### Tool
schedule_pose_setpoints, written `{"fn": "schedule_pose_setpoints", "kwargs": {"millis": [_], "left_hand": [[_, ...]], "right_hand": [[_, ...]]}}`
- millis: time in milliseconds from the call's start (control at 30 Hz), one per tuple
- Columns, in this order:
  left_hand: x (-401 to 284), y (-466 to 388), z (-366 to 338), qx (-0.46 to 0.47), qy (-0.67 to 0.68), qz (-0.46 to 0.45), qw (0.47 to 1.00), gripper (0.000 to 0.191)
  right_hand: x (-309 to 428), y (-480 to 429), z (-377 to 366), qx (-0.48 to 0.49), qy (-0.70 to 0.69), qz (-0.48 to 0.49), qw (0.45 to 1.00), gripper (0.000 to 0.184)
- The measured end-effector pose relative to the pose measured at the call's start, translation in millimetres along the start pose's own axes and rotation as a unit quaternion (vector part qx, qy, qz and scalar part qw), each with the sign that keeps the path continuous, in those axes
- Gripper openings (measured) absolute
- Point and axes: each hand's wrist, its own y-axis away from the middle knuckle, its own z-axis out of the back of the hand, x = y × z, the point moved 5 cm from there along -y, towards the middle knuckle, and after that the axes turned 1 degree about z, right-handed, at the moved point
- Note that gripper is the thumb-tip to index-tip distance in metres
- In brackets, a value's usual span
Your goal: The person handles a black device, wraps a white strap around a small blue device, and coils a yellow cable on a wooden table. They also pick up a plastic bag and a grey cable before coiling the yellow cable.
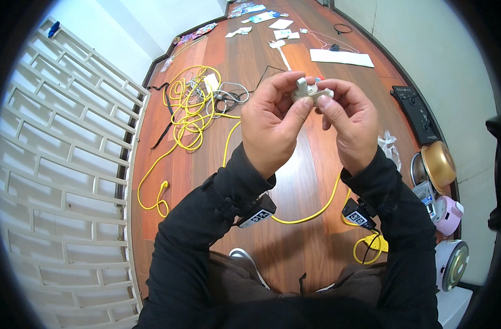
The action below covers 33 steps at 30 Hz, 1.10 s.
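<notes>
Both hands are raised over the wooden floor [291, 172], with a small wound coil of pale cord or strap [310, 90] between them. My left hand [273, 121] pinches the left side of the coil between thumb and bent fingers. A flat loop of the same pale material stands up at its top. At the right, my right hand [352, 119] grips a short stretch or end of it between thumb and forefinger. The fingers hide much of the coil, so its exact kind is unclear. A small red and blue thing [319, 79] shows partly behind the fingertips.
Tangled yellow cable [188, 119] lies left, beside a white lattice panel [69, 164]. Along the right wall are a black appliance [414, 111], a gold pot [439, 164] and a pink appliance [447, 214]. A white board [341, 57] and several packages lie farther off.
</notes>
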Motion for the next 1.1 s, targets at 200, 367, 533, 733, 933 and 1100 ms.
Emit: {"fn": "schedule_pose_setpoints", "kwargs": {"millis": [200,367,533,733,933,1100], "left_hand": [[1,1,-2,0.034,0.034,0.018,0.999,0.038],[7,-2,1,0.053,0.054,0.096,0.992,0.034],[14,-5,8,0.081,0.094,0.186,0.975,0.029],[21,-1,2,0.083,0.166,0.222,0.957,0.033],[19,-2,8,0.083,0.13,0.157,0.976,0.024],[9,2,7,0.073,0.124,0.069,0.987,0.021]], "right_hand": [[-9,0,4,-0.019,-0.019,-0.027,0.999,0.017],[-10,-7,16,-0.024,0.026,-0.037,0.999,0.016],[-7,-11,21,0.01,0.066,-0.051,0.996,0.018],[-7,-11,21,-0.001,0.034,-0.066,0.997,0.02],[6,-13,15,0.004,0.041,-0.028,0.999,0.019],[39,-7,3,0.008,0.146,0.116,0.983,0.021]]}}
